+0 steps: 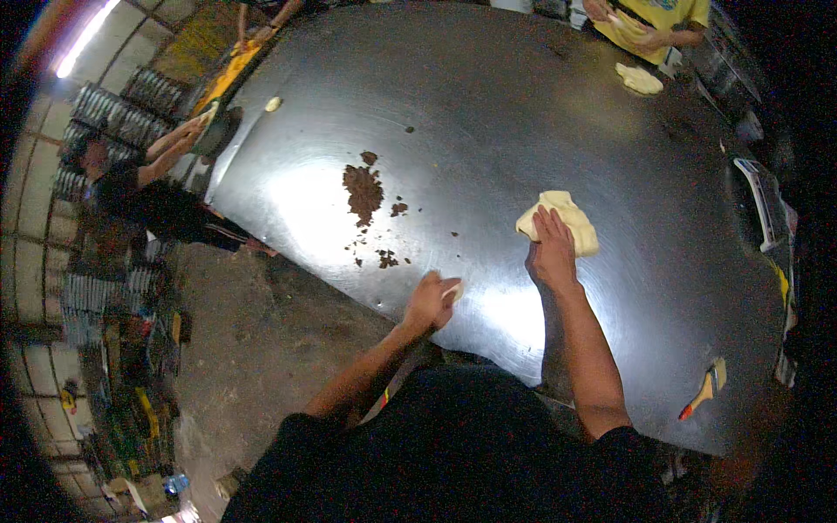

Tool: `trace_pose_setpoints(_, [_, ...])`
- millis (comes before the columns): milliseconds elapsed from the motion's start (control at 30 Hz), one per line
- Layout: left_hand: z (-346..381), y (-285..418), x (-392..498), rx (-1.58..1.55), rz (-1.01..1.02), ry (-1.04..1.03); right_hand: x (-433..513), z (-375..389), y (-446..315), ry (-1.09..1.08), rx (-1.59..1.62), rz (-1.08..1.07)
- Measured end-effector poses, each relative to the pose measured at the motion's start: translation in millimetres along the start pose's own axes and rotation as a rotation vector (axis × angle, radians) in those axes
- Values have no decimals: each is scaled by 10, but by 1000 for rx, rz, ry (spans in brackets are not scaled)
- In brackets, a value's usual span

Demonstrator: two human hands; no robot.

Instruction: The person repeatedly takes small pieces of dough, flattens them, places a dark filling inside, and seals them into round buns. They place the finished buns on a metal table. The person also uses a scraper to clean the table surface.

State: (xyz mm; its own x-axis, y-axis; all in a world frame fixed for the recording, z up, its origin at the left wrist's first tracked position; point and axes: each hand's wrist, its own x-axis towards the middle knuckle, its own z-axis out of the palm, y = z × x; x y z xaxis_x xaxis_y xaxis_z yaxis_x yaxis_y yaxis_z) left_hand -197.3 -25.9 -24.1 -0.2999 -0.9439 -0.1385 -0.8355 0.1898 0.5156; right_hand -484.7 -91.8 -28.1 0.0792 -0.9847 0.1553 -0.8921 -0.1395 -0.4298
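My left hand point(429, 304) is closed around a small pale piece of dough point(454, 290), just above the near edge of the metal worktable point(471, 131). Part of that piece is hidden by my fingers. To the right, my right hand point(553, 252) grips a larger lump of pale dough point(578, 226), its fingers lying across the top. My right thumb is out of sight. Dark brown crumbly filling point(363, 193) lies in a loose heap left of the dough, with smaller crumbs scattered towards me.
A brush point(703, 390) with a red-tipped handle lies near right. Another dough lump point(638, 79) sits far right, before a person in a yellow shirt point(644, 29). A small dough piece point(273, 104) lies far left. Other people work along the left side, beside stacked trays point(118, 121).
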Motion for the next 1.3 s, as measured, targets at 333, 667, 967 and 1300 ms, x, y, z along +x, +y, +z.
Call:
trace_pose_setpoints(333, [-725,1095,-73,-1182,-34,438,-40,-825,-1500,180,745,-258])
trace_pose_setpoints(667, [-2031,1740,287,-1548,-17,698,346,-1225,-2075,750,955,-503])
trace_pose_setpoints(967, [-1606,-668,-331,-1658,-683,235,1029,-150,-2671,-346,699,-590])
trace_pose_setpoints(1300, [-1251,-1331,-706,-2010,-694,468,2919,1634,-2543,-31,31,-682])
